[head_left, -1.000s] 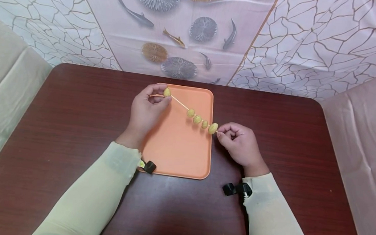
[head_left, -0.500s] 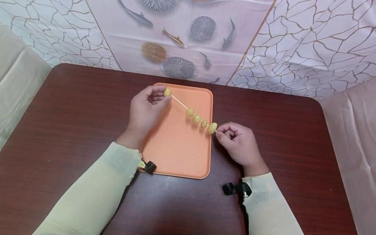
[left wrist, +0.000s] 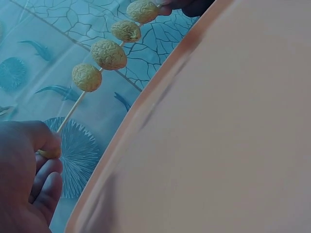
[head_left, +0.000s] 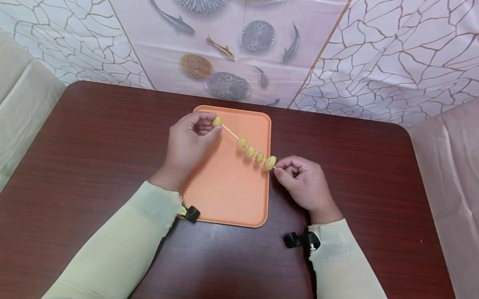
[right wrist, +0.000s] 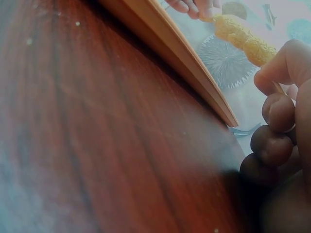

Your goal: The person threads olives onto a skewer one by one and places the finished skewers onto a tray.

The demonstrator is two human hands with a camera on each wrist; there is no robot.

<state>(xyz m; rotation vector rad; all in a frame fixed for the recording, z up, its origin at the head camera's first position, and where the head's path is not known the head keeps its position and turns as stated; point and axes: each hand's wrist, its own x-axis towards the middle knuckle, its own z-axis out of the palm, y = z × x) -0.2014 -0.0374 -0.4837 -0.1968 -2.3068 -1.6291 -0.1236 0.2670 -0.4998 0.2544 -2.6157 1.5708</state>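
A thin wooden skewer [head_left: 230, 131] slants above the orange tray, its right end lower in the head view. Several small, wrinkled yellow balls that look like baby potatoes [head_left: 250, 151] are threaded along its right part. My left hand [head_left: 187, 146] pinches another such potato [head_left: 217, 121] between thumb and fingers at the skewer's far left end; a bare stretch of stick separates it from the others. At the other end, my right hand [head_left: 304, 182] pinches the skewer just beyond the last potato [head_left: 269, 162]. In the left wrist view the wrinkled skin of one potato [left wrist: 109, 54] shows clearly.
The orange tray [head_left: 227, 199] lies on a dark red-brown wooden table [head_left: 371, 177]. Behind the table hangs a patterned cloth [head_left: 230, 42], and plain cloths [head_left: 462, 183] close off both sides. Black cameras are strapped at both wrists.
My left hand has shifted slightly right and toward me with its potato, shortening the bare stretch of skewer. The right hand stays almost in place.
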